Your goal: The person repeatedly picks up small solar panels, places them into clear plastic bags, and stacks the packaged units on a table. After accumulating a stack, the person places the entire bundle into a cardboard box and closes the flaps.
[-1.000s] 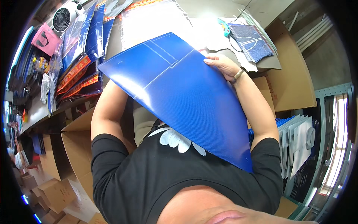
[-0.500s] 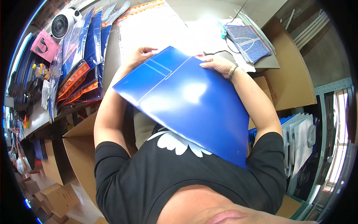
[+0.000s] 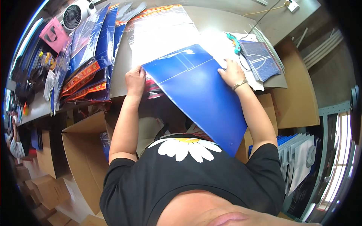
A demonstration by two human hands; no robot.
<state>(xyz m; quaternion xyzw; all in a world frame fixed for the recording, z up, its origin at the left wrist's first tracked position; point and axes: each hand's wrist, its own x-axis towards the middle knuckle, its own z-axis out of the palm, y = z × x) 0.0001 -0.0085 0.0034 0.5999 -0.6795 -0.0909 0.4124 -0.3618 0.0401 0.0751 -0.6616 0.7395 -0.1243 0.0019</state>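
A large glossy blue sheet (image 3: 200, 94) slopes from the grey table (image 3: 120, 81) down toward my chest. My left hand (image 3: 135, 79) grips its left corner at the table's near edge. My right hand (image 3: 232, 73), with a bracelet at the wrist, presses on the sheet's right edge. A clear plastic sleeve with white inside (image 3: 162, 34) lies on the table just beyond the blue sheet. A red printed item (image 3: 152, 89) shows under the sheet beside my left hand.
Stacked blue and red packaged sheets (image 3: 86, 64) lie at the left of the table. A white fan (image 3: 75, 15) and pink box (image 3: 54, 34) stand far left. A denim-patterned pad (image 3: 260, 60) lies right. Open cardboard boxes (image 3: 81, 150) sit below; white bags (image 3: 301, 158) at right.
The blue sheet has come down from in front of my view onto the table. My left hand has appeared from behind it and now holds its left corner.
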